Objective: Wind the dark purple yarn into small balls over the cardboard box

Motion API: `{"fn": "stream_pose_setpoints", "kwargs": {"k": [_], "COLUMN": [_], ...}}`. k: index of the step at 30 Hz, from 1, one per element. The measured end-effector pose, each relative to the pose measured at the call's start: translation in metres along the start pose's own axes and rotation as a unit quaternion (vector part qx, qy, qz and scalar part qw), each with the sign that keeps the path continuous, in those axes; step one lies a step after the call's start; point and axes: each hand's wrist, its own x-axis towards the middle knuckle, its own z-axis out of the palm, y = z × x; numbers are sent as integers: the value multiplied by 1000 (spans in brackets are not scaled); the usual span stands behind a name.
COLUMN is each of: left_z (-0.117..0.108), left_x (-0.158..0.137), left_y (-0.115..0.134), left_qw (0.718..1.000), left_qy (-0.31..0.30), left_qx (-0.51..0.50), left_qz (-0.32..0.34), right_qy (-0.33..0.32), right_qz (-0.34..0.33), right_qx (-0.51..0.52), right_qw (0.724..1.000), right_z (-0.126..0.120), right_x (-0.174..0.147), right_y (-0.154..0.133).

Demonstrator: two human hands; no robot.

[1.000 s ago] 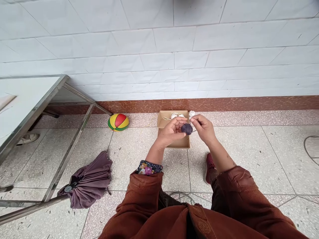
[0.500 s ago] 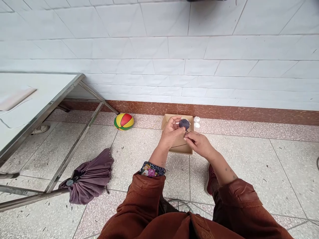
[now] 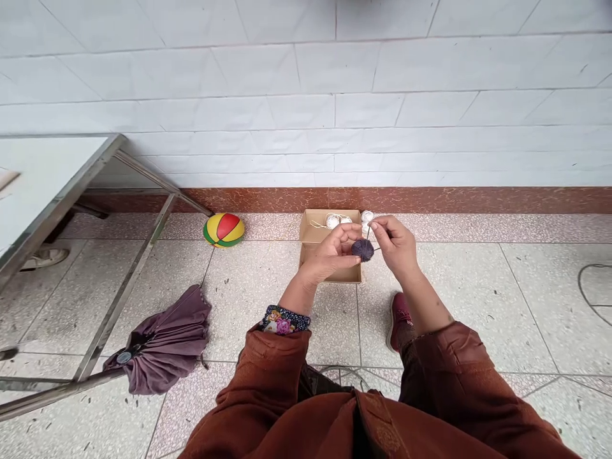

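Observation:
A small dark purple-grey ball of yarn is held in my left hand, between the thumb and curled fingers. Just right of it, my right hand pinches the dark yarn strand and draws it up from the ball. Under and behind my hands, an open cardboard box stands on the floor by the wall. Inside it at the back are white balls of yarn with a loose pale strand. More white balls sit outside the box's right side.
A red, yellow and green ball lies on the floor to the left. Nearer is a folded purple umbrella, beside a metal-framed table. A dark cable lies at far right, and my red shoe is below my right hand.
My right hand has risen and moved right of the yarn ball, stretching the strand upward. The ball has shifted slightly right and down in view, and more white balls show in the box.

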Motion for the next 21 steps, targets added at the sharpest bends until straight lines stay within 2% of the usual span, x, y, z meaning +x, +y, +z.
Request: {"fn": "stream_pose_setpoints", "kwargs": {"k": [3, 6, 10, 16, 18, 21], "left_z": [-1, -4, -5, -6, -9, -16], "left_x": [2, 5, 6, 5, 6, 8], "left_y": [-2, -6, -9, -9, -8, -6], "left_qw": [999, 996, 991, 987, 986, 978], "left_qy": [16, 70, 121, 120, 138, 193], "left_qx": [-38, -34, -36, -94, -80, 2], "left_qz": [29, 52, 52, 42, 55, 82], "right_qy": [-47, -94, -117, -121, -144, -218], "right_qz": [26, 14, -1, -44, -62, -100], "right_qx": [13, 16, -3, -40, -58, -58], "right_qw": [998, 995, 993, 991, 986, 969], "right_z": [10, 19, 24, 27, 28, 27], "right_x": [-3, -8, -11, -14, -17, -20], "right_y": [10, 13, 16, 26, 27, 21]}}
